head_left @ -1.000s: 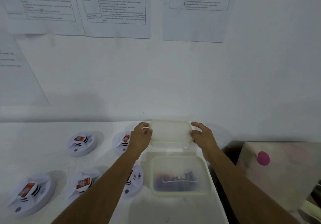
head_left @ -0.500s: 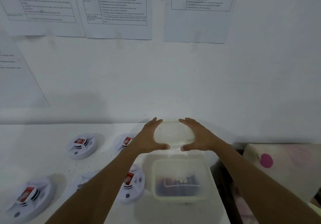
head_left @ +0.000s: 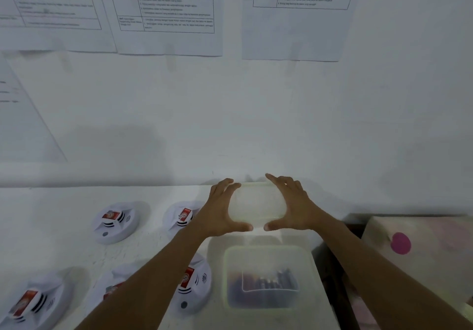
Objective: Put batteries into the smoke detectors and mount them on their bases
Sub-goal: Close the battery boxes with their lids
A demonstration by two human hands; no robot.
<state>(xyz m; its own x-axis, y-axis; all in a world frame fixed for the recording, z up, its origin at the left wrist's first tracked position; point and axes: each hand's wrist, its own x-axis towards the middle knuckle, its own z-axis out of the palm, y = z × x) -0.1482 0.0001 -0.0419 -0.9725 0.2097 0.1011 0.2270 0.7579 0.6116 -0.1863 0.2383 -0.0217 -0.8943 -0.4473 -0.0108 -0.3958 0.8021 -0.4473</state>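
Detectors: five round white units lying flat on the white table (head_left: 51, 214), left of the box, each with a red label on its raised centre.
- Far row: detector one (head_left: 116, 222) and detector two (head_left: 183, 217), the second partly behind the left wrist.
- Near row: detector three (head_left: 33, 301) at the left edge, detector four (head_left: 112, 288) mostly hidden by the left forearm, and detector five (head_left: 194, 283) just beside the box.
- The labels on three and five run with their long axis from near-left to far-right.

Box (head_left: 268, 250): translucent, rectangular, open, long axis left to right, at the table's right end. It holds the batteries (head_left: 263, 283), a dark blurred heap in the near half; the count cannot be told.

Lid (head_left: 257, 206): translucent, flat on the table beyond the box, close to the wall, long axis left to right.

Left hand (head_left: 220, 209): spread over the lid's left end, fingers nearly straight, thumb on the near edge.

Right hand (head_left: 294, 206): mirrors it at the right end.

Printed sheets (head_left: 166, 9): on the wall above.
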